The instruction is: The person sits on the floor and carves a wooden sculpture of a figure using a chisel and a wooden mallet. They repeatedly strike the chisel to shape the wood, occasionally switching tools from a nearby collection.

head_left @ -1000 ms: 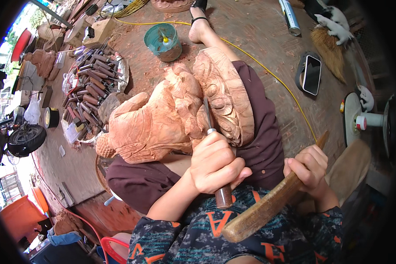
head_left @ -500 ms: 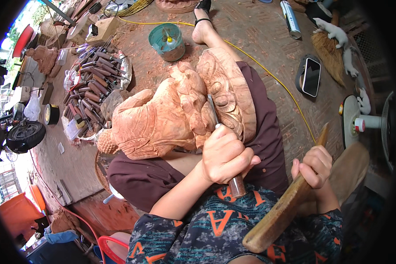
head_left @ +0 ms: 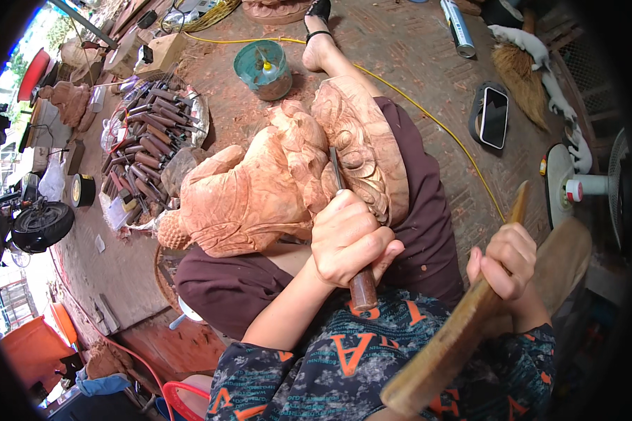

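Note:
Across my lap lies a reddish wooden carving of a seated robed figure (head_left: 249,193), its curly-haired head toward the left and its carved base toward the right. My left hand (head_left: 351,238) is closed round a wood-carving chisel (head_left: 363,289) with a brown handle. The chisel's metal blade rests at the folds between the figure and its base. On the right, my right hand (head_left: 507,263) grips a long flat wooden mallet (head_left: 435,358) partway along. Its broad end hangs low before my shirt, apart from the chisel handle.
Many brown-handled chisels (head_left: 151,140) lie heaped at left. A green tub (head_left: 262,70) holding a yellow-tipped bottle stands ahead. A yellow cord (head_left: 428,116) crosses the floor. At right are a phone (head_left: 495,119), a straw broom (head_left: 519,77), a spray can (head_left: 458,28) and a fan (head_left: 614,189).
My left hand and the chisel have shifted slightly up and left, the handle standing a little steeper. The mallet's broad end has swung slightly down and left, blurred.

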Available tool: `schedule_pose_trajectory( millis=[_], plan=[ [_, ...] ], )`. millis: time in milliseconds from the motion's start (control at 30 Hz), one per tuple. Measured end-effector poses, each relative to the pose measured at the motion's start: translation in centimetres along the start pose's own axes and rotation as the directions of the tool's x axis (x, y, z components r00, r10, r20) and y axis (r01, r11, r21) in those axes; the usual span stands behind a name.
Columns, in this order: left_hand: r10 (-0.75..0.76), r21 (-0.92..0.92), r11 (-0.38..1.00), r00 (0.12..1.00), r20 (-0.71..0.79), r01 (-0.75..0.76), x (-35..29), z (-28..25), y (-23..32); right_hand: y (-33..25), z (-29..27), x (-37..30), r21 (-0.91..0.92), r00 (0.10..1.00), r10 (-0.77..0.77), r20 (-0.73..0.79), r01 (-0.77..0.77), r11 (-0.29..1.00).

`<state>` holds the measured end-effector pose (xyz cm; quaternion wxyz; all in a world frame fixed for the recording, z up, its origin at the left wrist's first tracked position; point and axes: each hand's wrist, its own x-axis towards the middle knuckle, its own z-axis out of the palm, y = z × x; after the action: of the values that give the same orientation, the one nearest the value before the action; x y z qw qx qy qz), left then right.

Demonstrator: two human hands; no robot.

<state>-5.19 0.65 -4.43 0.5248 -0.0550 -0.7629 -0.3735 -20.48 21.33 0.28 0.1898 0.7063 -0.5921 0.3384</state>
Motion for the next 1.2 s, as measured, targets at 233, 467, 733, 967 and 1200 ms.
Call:
schedule_pose_trajectory(
  millis=[233, 467, 733, 967, 1200],
  plan=[
    [0.002, -0.015, 1.000, 1.000, 0.020, -0.002, -0.3, -0.1, -0.2, 0.0, 0.8, -0.2, 0.048, 1.000, 0.005, -0.029, -0.004, 0.999],
    [-0.007, -0.025, 1.000, 1.000, -0.001, 0.007, -0.4, -0.2, -0.4, -0.4, 0.6, 0.4, -0.002, 0.999, 0.032, -0.032, -0.032, 0.999],
    [-0.011, 0.014, 1.000, 1.000, -0.015, 0.011, 0.0, 0.1, -0.7, 0.6, 1.4, -0.9, 0.083, 0.996, 0.063, -0.057, -0.059, 0.995],
    [0.175, 0.125, 0.976, 0.984, 0.043, -0.179, 2.0, -0.9, 0.4, -0.1, 0.9, 0.2, 0.011, 0.970, 0.222, 0.096, -0.224, 0.975],
    [0.103, 0.028, 0.994, 0.990, 0.094, -0.106, -1.0, 0.2, 0.6, -0.9, 1.8, -1.0, 0.087, 0.967, 0.245, 0.068, -0.250, 0.964]
  ],
)
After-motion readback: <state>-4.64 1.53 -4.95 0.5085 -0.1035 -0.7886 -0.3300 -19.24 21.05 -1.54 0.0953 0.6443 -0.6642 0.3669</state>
